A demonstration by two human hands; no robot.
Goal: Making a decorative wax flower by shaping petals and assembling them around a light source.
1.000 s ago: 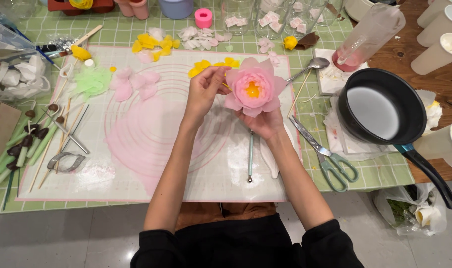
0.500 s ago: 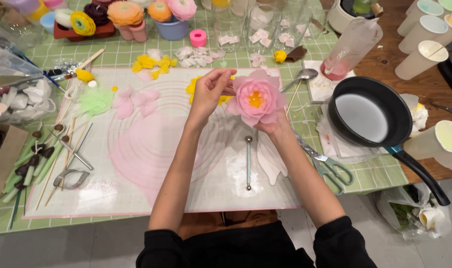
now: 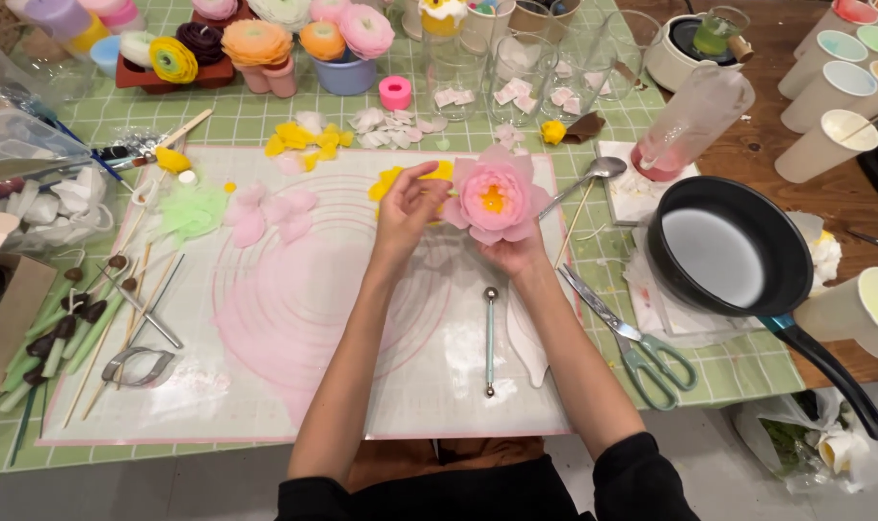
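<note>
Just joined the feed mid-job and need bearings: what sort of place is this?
Likely a craft table for making artificial flowers. The right hand holds a pink flower over a silicone work mat, with loose petals on it, finished blooms in cups and scissors nearby.

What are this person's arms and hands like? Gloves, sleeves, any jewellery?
Both arms are bare from the hands to above the elbows. The left hand and right hand wear no gloves, and no rings, watch or bracelet show. Black sleeves are pushed up high on each arm and belong to a black top.
</note>
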